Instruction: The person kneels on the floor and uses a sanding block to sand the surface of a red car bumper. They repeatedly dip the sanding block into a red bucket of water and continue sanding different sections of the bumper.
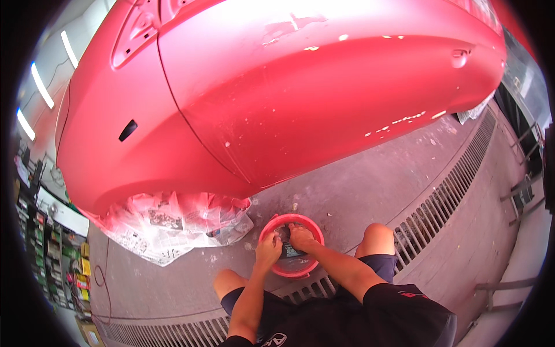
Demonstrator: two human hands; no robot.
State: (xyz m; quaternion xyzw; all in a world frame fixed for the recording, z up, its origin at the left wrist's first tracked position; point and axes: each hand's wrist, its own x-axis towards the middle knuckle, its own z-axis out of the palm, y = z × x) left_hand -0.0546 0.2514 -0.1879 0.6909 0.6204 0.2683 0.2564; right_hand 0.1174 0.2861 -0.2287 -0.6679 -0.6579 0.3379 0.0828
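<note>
I crouch over a small red bucket standing on the grey floor between my knees. My left hand reaches in at its left rim. My right hand is inside the bucket. Both hands close around a dark flat pad held in the bucket. Whether water is in the bucket I cannot tell. A large matte red car body rises right in front of the bucket.
Newspaper and plastic sheet mask the wheel arch at the left. A metal floor grate curves along the right and under my legs. Shelves with cans stand at the far left.
</note>
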